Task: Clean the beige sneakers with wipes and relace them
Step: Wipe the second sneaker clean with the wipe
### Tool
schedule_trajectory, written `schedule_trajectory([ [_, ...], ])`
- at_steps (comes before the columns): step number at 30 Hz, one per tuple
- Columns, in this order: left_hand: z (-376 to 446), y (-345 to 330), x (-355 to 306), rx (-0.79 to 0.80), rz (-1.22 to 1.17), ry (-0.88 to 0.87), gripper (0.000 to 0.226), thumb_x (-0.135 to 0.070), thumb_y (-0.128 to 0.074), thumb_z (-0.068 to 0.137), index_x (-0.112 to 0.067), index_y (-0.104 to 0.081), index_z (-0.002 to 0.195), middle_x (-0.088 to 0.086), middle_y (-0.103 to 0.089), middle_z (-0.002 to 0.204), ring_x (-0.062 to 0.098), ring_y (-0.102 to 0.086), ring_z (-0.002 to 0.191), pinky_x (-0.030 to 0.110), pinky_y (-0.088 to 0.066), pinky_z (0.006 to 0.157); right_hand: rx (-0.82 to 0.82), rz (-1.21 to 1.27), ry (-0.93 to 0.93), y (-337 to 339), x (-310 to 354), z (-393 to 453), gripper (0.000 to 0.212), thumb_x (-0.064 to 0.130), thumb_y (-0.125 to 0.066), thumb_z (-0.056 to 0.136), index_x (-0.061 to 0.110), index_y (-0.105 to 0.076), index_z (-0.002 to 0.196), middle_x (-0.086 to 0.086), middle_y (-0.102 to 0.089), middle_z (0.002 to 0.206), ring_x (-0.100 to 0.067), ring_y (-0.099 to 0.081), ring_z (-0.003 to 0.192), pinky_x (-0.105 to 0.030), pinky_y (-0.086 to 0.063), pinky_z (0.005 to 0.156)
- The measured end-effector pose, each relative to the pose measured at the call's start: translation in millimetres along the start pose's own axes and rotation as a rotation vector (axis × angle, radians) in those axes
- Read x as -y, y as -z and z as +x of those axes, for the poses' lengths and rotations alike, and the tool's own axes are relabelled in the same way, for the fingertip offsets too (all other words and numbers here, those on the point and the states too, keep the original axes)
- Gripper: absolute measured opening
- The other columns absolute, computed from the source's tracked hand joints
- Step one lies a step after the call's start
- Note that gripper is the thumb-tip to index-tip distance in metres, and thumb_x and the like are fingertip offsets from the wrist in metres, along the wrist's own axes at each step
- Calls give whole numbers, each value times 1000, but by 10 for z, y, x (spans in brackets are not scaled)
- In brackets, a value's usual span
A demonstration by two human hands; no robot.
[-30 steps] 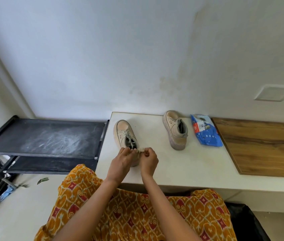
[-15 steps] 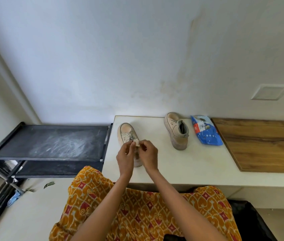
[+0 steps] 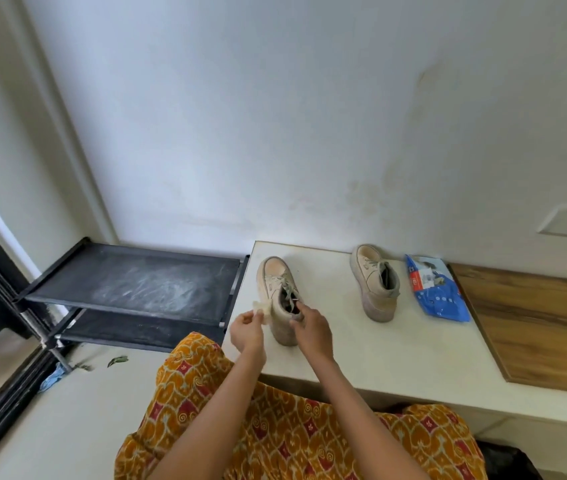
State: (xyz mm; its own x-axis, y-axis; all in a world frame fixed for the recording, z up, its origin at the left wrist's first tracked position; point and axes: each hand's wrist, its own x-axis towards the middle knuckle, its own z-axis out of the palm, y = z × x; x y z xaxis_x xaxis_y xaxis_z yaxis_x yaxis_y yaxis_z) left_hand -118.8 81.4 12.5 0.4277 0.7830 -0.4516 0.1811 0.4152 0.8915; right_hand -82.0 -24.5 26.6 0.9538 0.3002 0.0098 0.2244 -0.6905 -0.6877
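Observation:
Two beige sneakers stand on the white counter [image 3: 361, 348]. The near sneaker [image 3: 277, 289] sits by the counter's left edge, toe pointing to the wall, its laces loose. My left hand [image 3: 247, 329] pinches a small crumpled wipe [image 3: 262, 308] just left of that sneaker's heel side. My right hand [image 3: 310, 325] grips the heel collar of the same sneaker. The second sneaker [image 3: 375, 284] stands apart to the right, untouched. A blue wipes pack [image 3: 436, 292] lies right of it.
A wooden board [image 3: 535, 323] covers the counter's right part. A black two-tier rack [image 3: 129, 282] stands left of the counter, its top shelf dusty. A white wall rises right behind. My patterned orange skirt [image 3: 275, 427] fills the foreground.
My hands have parted: the left one drew the wipe out to the left of the sneaker, and the right one dropped onto the sneaker's heel. The camera view shifted.

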Motion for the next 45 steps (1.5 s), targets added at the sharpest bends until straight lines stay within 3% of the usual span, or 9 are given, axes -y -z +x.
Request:
schedule_trajectory([
  [10,-446,-152,410,78,171,-197,5,-7,-63,86,-9,-67,88,2,-68,84,15,-63,81,15,-44,67,-56,-6,43,28,-58,-108,23,21,-52,95,19,-66,112,2,-69,108,-12,-63,98,-19,-48,77],
  [15,-239,-40,270,-57,164,-1,8,-7,-66,84,-6,-65,93,10,-68,94,21,-62,86,33,-52,84,-54,-219,53,191,-36,-98,25,27,-47,95,24,-70,105,1,-68,104,-17,-57,98,-24,-41,64],
  [17,-271,-121,175,-21,138,13,12,-7,-66,85,-4,-67,96,10,-68,94,21,-63,86,33,-54,83,-63,-247,38,192,-13,-110,25,26,-47,95,22,-70,104,0,-68,102,-18,-56,98,-27,-45,66],
  [20,-485,-248,85,4,109,-73,10,-6,-64,86,-6,-70,94,2,-66,84,12,-60,78,18,-48,70,-71,-264,-7,210,8,-90,24,24,-46,95,20,-69,101,-1,-68,98,-18,-56,97,-29,-49,65],
  [26,-657,-137,311,84,268,-288,15,-4,-65,85,-7,-73,97,4,-71,94,12,-62,86,15,-43,77,-63,-336,-31,290,23,-206,24,26,-47,96,20,-69,101,-1,-67,96,-18,-50,103,-26,-39,62],
  [32,-389,-134,162,37,244,-103,13,-8,-66,85,-4,-71,96,7,-70,92,16,-62,85,24,-47,78,-62,-322,-65,297,20,-232,25,23,-45,94,22,-69,99,-1,-66,97,-20,-48,103,-29,-44,65],
  [36,-511,-224,133,84,252,-232,15,-8,-66,84,-8,-68,99,6,-70,93,16,-63,86,22,-45,78,-90,-245,-123,301,13,-231,26,23,-45,95,22,-70,100,-1,-66,99,-20,-48,103,-30,-42,64],
  [40,-548,-153,341,78,298,-263,33,-6,-64,85,-9,-61,118,7,-69,102,20,-62,96,28,-45,89,-72,-211,-93,299,-7,-260,23,24,-47,95,23,-68,103,0,-66,103,-18,-47,104,-25,-38,64],
  [45,-310,-182,228,58,271,-88,20,-7,-62,88,0,-68,106,12,-69,103,25,-63,100,30,-48,91,-38,-198,-8,361,-161,-287,22,27,-49,94,25,-69,100,1,-66,103,-18,-46,105,-27,-42,68],
])
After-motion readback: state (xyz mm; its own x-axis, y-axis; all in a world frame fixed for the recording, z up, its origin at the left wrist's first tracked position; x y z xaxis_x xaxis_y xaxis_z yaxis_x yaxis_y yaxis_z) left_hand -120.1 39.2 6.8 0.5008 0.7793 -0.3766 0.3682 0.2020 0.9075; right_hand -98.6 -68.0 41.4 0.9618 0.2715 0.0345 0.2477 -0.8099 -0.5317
